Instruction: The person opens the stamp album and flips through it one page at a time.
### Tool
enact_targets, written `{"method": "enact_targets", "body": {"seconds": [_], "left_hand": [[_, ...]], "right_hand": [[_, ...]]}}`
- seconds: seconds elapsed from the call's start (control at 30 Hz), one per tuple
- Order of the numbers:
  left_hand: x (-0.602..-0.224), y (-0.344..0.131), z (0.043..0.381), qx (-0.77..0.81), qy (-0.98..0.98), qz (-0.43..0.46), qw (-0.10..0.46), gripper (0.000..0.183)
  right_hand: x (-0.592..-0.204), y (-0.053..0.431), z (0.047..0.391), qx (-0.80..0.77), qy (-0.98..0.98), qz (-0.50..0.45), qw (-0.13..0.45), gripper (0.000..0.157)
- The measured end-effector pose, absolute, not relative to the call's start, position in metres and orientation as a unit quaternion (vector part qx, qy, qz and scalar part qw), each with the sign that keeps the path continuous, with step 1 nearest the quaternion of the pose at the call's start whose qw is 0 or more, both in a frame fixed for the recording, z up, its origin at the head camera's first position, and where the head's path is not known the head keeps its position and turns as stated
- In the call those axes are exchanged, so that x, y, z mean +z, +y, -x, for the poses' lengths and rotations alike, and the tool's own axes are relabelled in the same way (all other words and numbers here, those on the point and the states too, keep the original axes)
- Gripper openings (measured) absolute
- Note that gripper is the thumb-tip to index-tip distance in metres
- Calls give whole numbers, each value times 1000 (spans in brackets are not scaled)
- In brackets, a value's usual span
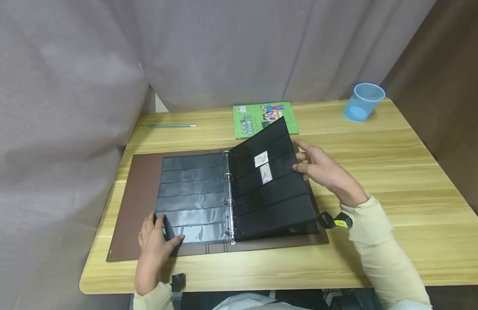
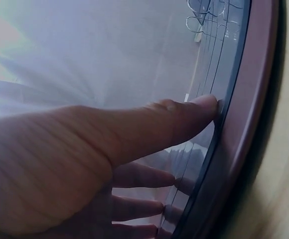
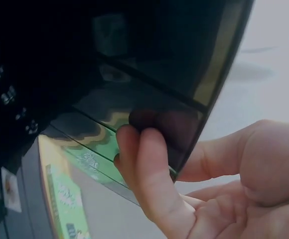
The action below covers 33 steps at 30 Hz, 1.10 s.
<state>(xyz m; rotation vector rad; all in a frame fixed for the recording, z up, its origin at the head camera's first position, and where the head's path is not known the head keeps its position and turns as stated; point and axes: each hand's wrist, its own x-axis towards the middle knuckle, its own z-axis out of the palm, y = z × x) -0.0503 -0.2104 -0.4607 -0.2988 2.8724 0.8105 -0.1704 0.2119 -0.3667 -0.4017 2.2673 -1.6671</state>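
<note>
A brown ring-binder stamp album [image 1: 120,206] lies spread on the table, metal rings [image 1: 230,201] along its middle. My right hand [image 1: 320,165] pinches the outer edge of a raised black album page [image 1: 275,202], which tilts up from the right side. Two small pale stamps [image 1: 265,173] sit in that page's strips. In the right wrist view, fingertips [image 3: 152,144] lie against one face of the page, thumb on the other side. On the left, my left hand [image 1: 153,241] rests with spread fingers at the lower corner of the flat black page [image 1: 196,185]; its thumb [image 2: 184,117] touches the glossy sheet.
Behind the album lies a green book [image 1: 246,122] with cartoon figures, partly covered by the raised page. A teal pencil [image 1: 171,126] is at the back left of the wooden table [image 1: 398,193]. A translucent blue cup [image 1: 363,103] stands at the back right corner, near the curtain.
</note>
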Motion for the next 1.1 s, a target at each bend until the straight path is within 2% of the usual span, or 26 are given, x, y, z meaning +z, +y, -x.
{"method": "enact_targets", "body": {"seconds": [0.57, 0.83, 1.1], "left_hand": [[-458, -209, 51, 267, 955, 105, 75, 82], [-444, -203, 54, 283, 950, 101, 82, 81], [-424, -192, 60, 301, 950, 72, 33, 73]], "right_hand": [[-335, 182, 172, -554, 804, 173, 128, 71], [-325, 174, 169, -549, 808, 178, 117, 70], [-316, 163, 173, -550, 804, 195, 109, 69]]}}
